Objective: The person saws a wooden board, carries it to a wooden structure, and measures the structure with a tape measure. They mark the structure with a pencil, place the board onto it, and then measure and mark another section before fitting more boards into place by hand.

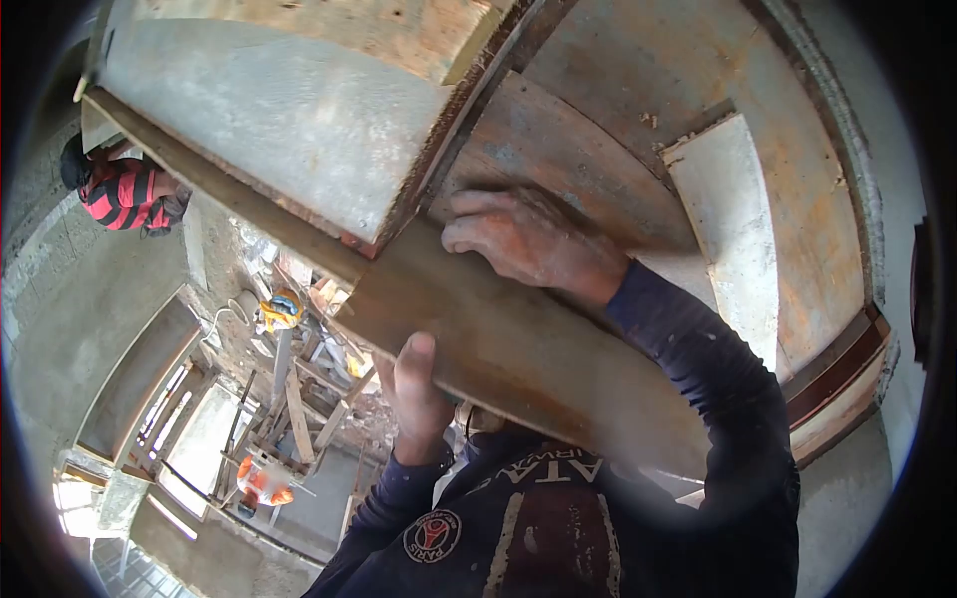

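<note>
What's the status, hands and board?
Left hand grips board by one edge. Right hand at opposite edge. Framed panel near board's end; contact unclear.

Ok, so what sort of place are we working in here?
Most likely a building site: loose timber lies jumbled beyond the left hand, a person in an orange top is near it, and that hand grips a long board beside stained panels.

A long brown board [538,364] – patchily stained – slants from mid-view to lower right.
</note>
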A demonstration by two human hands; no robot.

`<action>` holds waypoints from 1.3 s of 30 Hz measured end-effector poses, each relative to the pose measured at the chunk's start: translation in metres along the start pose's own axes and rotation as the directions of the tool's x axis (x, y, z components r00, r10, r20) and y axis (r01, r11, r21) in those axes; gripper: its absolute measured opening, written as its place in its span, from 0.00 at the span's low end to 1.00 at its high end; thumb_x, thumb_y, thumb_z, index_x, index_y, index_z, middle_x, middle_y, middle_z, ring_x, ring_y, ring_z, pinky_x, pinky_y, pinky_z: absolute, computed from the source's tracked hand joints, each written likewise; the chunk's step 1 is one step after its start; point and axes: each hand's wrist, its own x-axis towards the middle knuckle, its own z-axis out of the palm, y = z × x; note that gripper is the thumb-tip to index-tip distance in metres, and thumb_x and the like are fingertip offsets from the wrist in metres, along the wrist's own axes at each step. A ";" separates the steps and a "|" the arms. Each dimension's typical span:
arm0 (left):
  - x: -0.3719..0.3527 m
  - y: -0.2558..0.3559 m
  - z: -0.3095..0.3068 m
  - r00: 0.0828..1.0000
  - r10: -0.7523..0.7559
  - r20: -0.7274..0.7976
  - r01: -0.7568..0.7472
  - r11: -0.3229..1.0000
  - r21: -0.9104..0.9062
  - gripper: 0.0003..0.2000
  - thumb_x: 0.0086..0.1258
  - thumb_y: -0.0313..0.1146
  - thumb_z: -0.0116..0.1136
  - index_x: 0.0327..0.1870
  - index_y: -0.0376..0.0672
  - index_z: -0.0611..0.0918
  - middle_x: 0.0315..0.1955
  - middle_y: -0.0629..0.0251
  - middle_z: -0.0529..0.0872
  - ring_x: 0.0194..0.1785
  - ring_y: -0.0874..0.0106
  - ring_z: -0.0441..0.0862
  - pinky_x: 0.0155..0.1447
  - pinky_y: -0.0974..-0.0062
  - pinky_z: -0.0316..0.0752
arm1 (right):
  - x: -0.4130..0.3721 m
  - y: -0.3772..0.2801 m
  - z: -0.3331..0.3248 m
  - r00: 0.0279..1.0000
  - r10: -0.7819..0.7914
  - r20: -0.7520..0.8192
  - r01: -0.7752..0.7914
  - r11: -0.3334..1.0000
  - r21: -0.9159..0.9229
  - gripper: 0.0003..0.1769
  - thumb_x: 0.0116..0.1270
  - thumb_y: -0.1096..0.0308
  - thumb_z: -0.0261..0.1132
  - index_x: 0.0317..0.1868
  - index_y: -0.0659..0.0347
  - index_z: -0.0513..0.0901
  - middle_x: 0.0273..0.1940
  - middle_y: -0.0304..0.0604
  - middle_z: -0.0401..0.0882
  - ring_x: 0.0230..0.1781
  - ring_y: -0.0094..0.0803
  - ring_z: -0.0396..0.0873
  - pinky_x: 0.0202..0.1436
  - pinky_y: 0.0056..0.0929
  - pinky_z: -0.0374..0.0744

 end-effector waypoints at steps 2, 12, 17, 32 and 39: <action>0.004 0.004 0.005 0.992 0.130 0.002 -0.127 0.972 0.197 0.30 0.66 0.53 0.59 0.54 0.31 0.77 0.45 0.56 0.82 0.48 0.68 0.79 0.53 0.71 0.74 | -0.004 -0.004 -0.001 0.996 0.034 0.076 -0.032 0.999 -0.030 0.06 0.64 0.71 0.60 0.39 0.58 0.83 0.45 0.44 0.80 0.46 0.47 0.81 0.49 0.43 0.78; -0.023 -0.026 -0.019 0.980 0.192 0.047 -0.185 0.974 -0.130 0.32 0.70 0.44 0.61 0.68 0.34 0.67 0.36 0.59 0.84 0.20 0.78 0.75 0.21 0.79 0.71 | -0.177 -0.048 -0.093 0.743 0.148 -0.653 -0.629 0.489 -0.604 0.33 0.57 0.48 0.73 0.48 0.67 0.71 0.44 0.54 0.74 0.48 0.53 0.74 0.49 0.48 0.74; -0.096 -0.100 -0.057 0.993 -0.104 -0.050 0.084 0.949 -0.305 0.16 0.69 0.44 0.62 0.43 0.38 0.80 0.17 0.64 0.77 0.17 0.72 0.75 0.19 0.76 0.70 | -0.247 -0.065 -0.089 0.558 0.520 -0.647 -0.823 0.244 -0.513 0.50 0.42 0.46 0.81 0.57 0.67 0.67 0.57 0.56 0.66 0.61 0.54 0.67 0.58 0.51 0.70; -0.172 -0.195 -0.117 0.999 0.000 -0.040 -0.027 0.757 -0.653 0.08 0.69 0.32 0.58 0.42 0.39 0.80 0.22 0.67 0.77 0.23 0.73 0.77 0.26 0.75 0.75 | -0.264 -0.036 -0.128 0.696 0.150 -0.702 -0.705 0.330 -0.628 0.66 0.46 0.44 0.77 0.72 0.76 0.49 0.70 0.73 0.51 0.72 0.68 0.49 0.72 0.60 0.57; -0.166 -0.243 -0.185 0.966 -0.181 -0.187 -0.038 0.613 -0.789 0.11 0.69 0.42 0.58 0.40 0.42 0.80 0.24 0.68 0.79 0.24 0.74 0.78 0.27 0.74 0.75 | -0.138 -0.199 -0.050 0.966 -0.046 -0.255 -0.124 0.783 -0.610 0.49 0.43 0.58 0.79 0.62 0.70 0.64 0.55 0.58 0.67 0.61 0.52 0.67 0.65 0.46 0.67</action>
